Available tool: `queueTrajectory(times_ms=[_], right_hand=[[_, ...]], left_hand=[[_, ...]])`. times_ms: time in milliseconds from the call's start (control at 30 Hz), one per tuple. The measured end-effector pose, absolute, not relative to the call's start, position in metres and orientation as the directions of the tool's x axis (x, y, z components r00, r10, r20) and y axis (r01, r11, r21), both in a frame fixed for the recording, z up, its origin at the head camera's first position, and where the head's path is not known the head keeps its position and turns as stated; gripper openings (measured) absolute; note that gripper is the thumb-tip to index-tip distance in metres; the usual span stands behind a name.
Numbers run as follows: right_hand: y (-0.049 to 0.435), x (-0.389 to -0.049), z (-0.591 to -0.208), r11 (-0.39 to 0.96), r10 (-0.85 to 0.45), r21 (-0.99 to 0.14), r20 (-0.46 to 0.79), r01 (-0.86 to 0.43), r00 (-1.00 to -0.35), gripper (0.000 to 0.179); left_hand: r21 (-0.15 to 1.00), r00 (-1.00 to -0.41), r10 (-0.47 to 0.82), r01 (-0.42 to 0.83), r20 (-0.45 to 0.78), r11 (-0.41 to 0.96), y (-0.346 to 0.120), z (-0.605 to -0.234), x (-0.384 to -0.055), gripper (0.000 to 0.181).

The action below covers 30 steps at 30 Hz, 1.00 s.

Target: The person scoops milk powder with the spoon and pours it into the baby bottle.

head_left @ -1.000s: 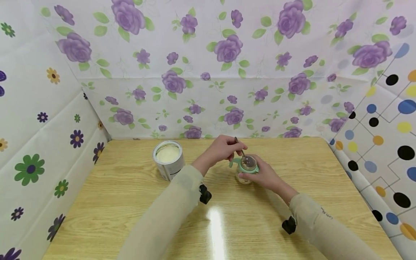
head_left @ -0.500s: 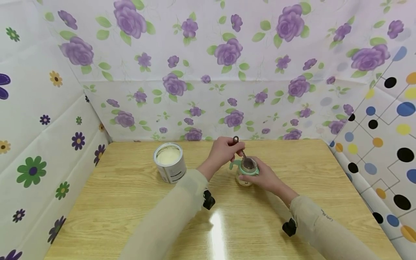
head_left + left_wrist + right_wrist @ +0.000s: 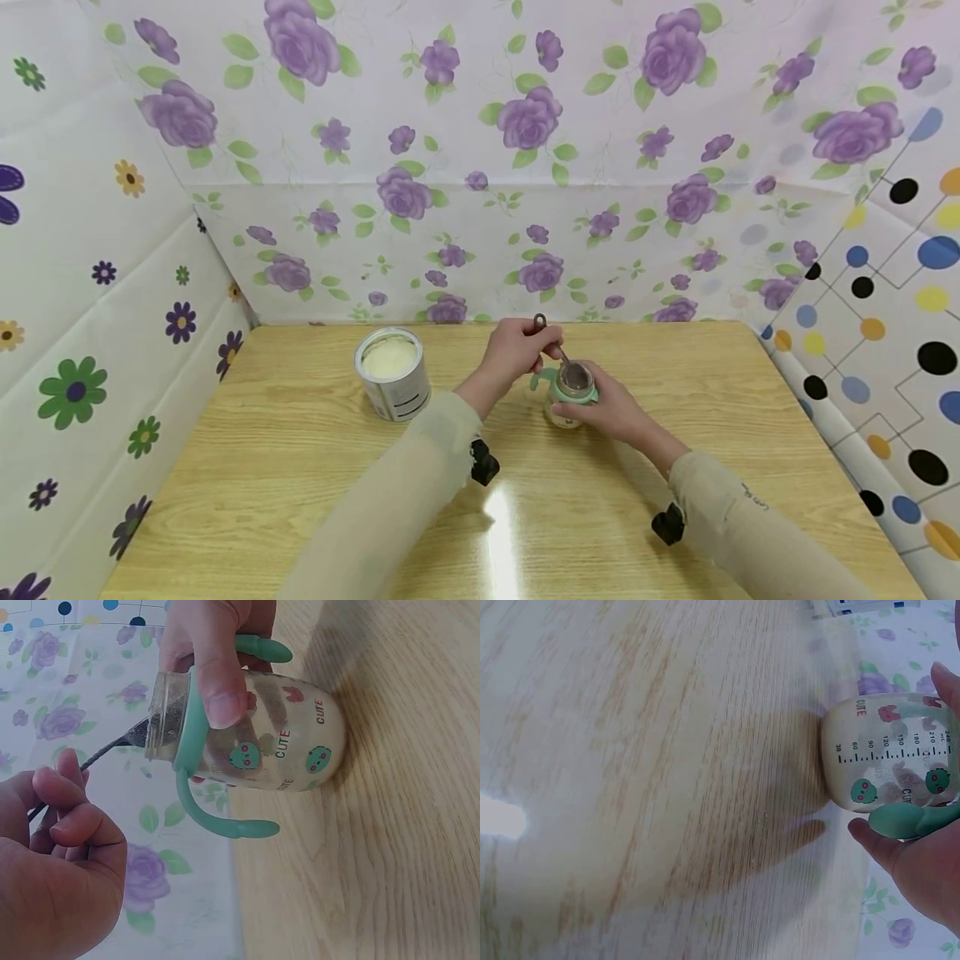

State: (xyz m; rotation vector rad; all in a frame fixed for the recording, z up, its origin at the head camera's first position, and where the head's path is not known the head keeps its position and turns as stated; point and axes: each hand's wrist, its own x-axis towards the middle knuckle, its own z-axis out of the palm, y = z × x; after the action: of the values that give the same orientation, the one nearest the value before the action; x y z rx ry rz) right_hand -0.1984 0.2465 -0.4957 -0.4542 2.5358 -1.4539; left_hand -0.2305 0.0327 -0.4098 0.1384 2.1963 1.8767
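My left hand (image 3: pixel 517 350) pinches the dark handle of a spoon (image 3: pixel 109 751). The spoon slants down, its bowl at the open mouth of a clear baby bottle (image 3: pixel 289 742). Around the bottle's neck is a green collar (image 3: pixel 193 735) with two curved handles, and its wall carries cartoon prints and a measuring scale. Pale powder coats parts of the inside. My right hand (image 3: pixel 615 408) grips the bottle near the collar, the thumb across its front in the left wrist view. In the right wrist view, a green handle (image 3: pixel 904 820) lies beside that hand's fingers.
Left of the hands, an open tin (image 3: pixel 397 397) of pale powder (image 3: pixel 388 358) stands on the wooden table (image 3: pixel 292 467). Flower-patterned sheets (image 3: pixel 465 233) hang behind and at the left, with a dotted sheet (image 3: pixel 900 350) at the right. Each wrist carries a black camera.
Over the last second the spoon's handle end has tipped slightly left, and its bowl has shifted a little at the bottle's mouth. My right hand and the bottle stay almost where they were.
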Motion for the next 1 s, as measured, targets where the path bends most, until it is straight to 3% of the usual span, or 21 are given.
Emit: queueTrajectory(times_ms=[433,667,833,1000], right_hand=[[0.247,-0.202,-0.498,0.493,-0.345,-0.855,-0.022,-0.161,-0.938,0.081],[0.247,-0.201,-0.498,0.478,-0.353,-0.861,-0.006,-0.175,-0.935,0.086],[0.246,-0.201,-0.498,0.488,-0.336,-0.857,-0.01,-0.165,-0.942,0.078],[0.246,-0.2,-0.498,0.499,-0.338,-0.851,-0.018,-0.163,-0.941,0.078]], left_hand=[[0.989,-0.96,0.255,-0.085,-0.115,0.125,0.028,-0.406,-0.23,0.027],[0.995,-0.947,0.311,-0.065,-0.086,0.076,0.014,-0.386,-0.234,0.029],[0.996,-0.959,0.273,-0.066,-0.081,0.067,-0.022,-0.36,-0.238,0.027],[0.981,-0.975,0.209,-0.032,-0.073,0.194,-0.09,-0.342,-0.24,0.032]])
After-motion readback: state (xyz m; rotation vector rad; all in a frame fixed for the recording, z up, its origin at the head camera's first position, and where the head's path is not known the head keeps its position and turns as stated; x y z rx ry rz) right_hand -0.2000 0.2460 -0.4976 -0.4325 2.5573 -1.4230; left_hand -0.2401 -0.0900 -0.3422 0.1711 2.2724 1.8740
